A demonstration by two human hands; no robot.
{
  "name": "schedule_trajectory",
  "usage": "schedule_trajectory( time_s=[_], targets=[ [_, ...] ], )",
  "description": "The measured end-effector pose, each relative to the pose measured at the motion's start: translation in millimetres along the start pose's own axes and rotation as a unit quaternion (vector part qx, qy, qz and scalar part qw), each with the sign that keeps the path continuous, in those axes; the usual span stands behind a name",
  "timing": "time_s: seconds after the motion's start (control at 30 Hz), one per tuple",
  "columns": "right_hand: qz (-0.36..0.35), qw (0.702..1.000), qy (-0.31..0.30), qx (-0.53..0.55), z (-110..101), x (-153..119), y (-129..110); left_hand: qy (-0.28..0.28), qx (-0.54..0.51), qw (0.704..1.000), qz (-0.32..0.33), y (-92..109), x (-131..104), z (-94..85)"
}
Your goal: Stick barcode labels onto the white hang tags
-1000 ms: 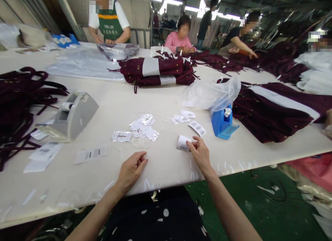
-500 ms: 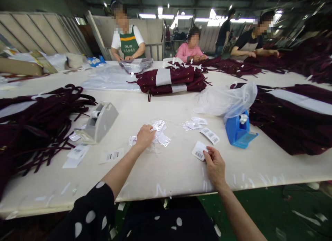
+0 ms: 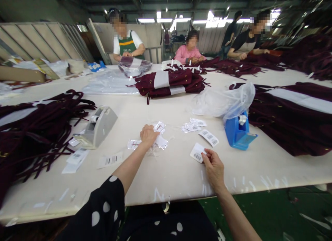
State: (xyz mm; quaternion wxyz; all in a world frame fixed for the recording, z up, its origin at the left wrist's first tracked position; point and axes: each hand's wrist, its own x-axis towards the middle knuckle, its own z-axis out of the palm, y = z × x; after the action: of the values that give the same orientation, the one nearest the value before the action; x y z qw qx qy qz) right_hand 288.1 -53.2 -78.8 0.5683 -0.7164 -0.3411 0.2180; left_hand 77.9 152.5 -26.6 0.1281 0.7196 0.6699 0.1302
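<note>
My left hand (image 3: 148,136) lies on a small pile of white tags in clear wrappers (image 3: 161,141) near the table's middle. Its fingers are bent, and what lies under them is hidden. Between thumb and fingers my right hand (image 3: 213,166) pinches a white barcode label (image 3: 197,153) close to the table top. A strip of barcode labels (image 3: 209,137) rests just beyond the right hand, with a group of small labels (image 3: 190,127) behind it. Left of the left hand are a wrapped tag (image 3: 134,144) and a printed white slip (image 3: 110,160).
A grey tape dispenser (image 3: 100,127) stands left and a blue one (image 3: 239,131) right, under a clear bag (image 3: 223,100). Dark red garments lie left (image 3: 33,130), right (image 3: 293,120) and mid-table (image 3: 166,82). Several people work across the table (image 3: 171,191).
My left hand has shifted slightly on the tag pile, showing more of a wrapped tag behind it. The right hand keeps its label. Across the table, a person's bagged garment has moved.
</note>
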Motion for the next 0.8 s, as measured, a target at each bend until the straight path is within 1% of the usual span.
schedule_trajectory(
  time_s=[0.2, 0.27, 0.33, 0.43, 0.53, 0.6, 0.67, 0.73, 0.8],
  targets=[
    [0.002, 1.000, -0.008, 0.000, 0, 1, 1, 0.028, -0.103, 0.994, -0.017, -2, -2, -2.4],
    [0.001, 1.000, -0.005, 0.000, 0, 0, 1, 0.029, -0.158, 0.986, -0.033, -1, -2, -6.1],
    [-0.001, 1.000, 0.000, 0.000, 0, 0, 0, 0.016, -0.226, 0.972, -0.059, 1, -3, -12.1],
    [-0.006, 1.000, 0.014, -0.009, 0, -1, -2, -0.024, -0.346, 0.932, -0.103, 2, -7, -24.8],
    [-0.049, 0.996, 0.048, -0.062, -1, -1, -4, -0.083, -0.457, 0.875, -0.134, 1, -21, -39.3],
    [-0.102, 0.986, 0.075, -0.113, -2, 0, -6, -0.115, -0.513, 0.838, -0.146, 0, -36, -46.9],
    [-0.145, 0.972, 0.106, -0.153, -3, -1, -8, -0.135, -0.554, 0.807, -0.154, -1, -56, -51.2],
    [-0.188, 0.956, 0.140, -0.178, -1, -6, -14, -0.148, -0.582, 0.784, -0.157, -1, -78, -52.1],
    [-0.263, 0.931, 0.153, -0.201, 3, -16, -25, -0.162, -0.604, 0.766, -0.146, 3, -100, -50.8]
  ],
)
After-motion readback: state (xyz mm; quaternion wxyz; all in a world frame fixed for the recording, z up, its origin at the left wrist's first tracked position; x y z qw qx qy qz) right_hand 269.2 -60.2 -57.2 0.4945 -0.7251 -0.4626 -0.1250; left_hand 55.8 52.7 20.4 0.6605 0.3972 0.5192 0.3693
